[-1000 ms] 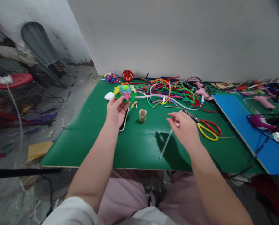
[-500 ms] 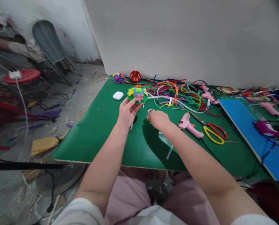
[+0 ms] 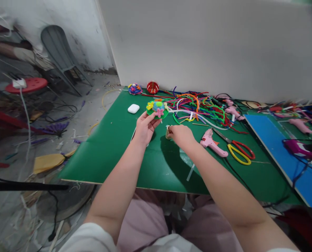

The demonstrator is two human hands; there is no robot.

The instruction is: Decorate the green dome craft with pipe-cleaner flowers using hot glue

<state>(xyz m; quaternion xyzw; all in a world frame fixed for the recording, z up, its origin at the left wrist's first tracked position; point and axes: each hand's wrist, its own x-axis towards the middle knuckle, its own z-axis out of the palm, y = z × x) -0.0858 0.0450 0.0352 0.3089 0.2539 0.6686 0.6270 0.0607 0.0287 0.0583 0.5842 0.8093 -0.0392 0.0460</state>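
My left hand (image 3: pixel 144 128) pinches the brim of a small pipe-cleaner hat (image 3: pixel 158 107), which has a green brim, a blue crown and yellow, pink and orange flowers. To its right, my right hand (image 3: pixel 182 135) is closed on a small beige cylinder (image 3: pixel 168 133) low over the table; the fingers cover much of it, and its kind cannot be made out. A pink glue gun (image 3: pixel 212 143) lies right of that hand, and beside it are scissors (image 3: pixel 239 152) with red and yellow handles. A clear glue stick (image 3: pixel 190 172) lies below my right wrist.
Tangled colourful pipe cleaners (image 3: pixel 198 106) cover the back of the green table (image 3: pixel 106 154). A white case (image 3: pixel 133 108), a blue-purple woven piece (image 3: pixel 135 89) and a red one (image 3: pixel 153 87) sit at the back left. A blue board (image 3: pixel 279 157) is at right.
The view has shifted slightly. The hat is held much as before, while more of the beige cylinder shows beside my right fingers.
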